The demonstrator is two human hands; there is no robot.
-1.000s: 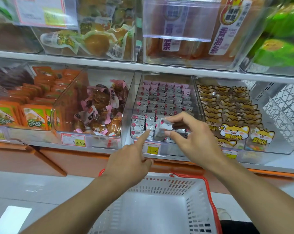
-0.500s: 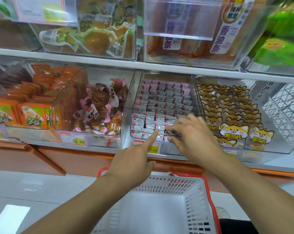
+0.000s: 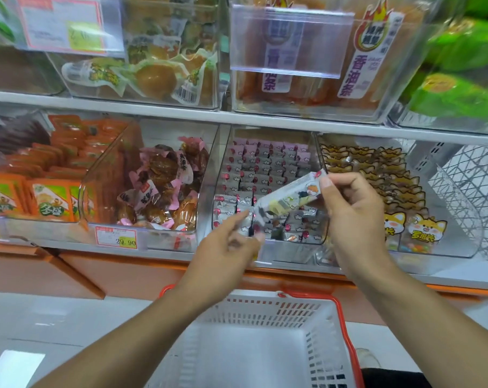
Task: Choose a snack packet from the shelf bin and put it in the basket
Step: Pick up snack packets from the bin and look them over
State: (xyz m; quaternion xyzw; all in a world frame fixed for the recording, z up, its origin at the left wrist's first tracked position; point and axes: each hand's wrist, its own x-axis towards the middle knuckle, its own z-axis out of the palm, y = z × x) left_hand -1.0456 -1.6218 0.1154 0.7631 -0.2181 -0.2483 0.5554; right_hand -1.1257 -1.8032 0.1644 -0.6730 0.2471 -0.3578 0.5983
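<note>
Silvery snack packet pinched at its top end by the right hand above the bin, left hand loose and empty (one finger out), and that thin pinch could let it fall short of the basket.

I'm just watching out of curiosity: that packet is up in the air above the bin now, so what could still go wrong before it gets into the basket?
1. The right hand pinches the snack packet only at one end, so it might slip and drop back into the shelf bin.
2. The basket sits low and nearer the person, so a careless drop could miss its rim.
</note>
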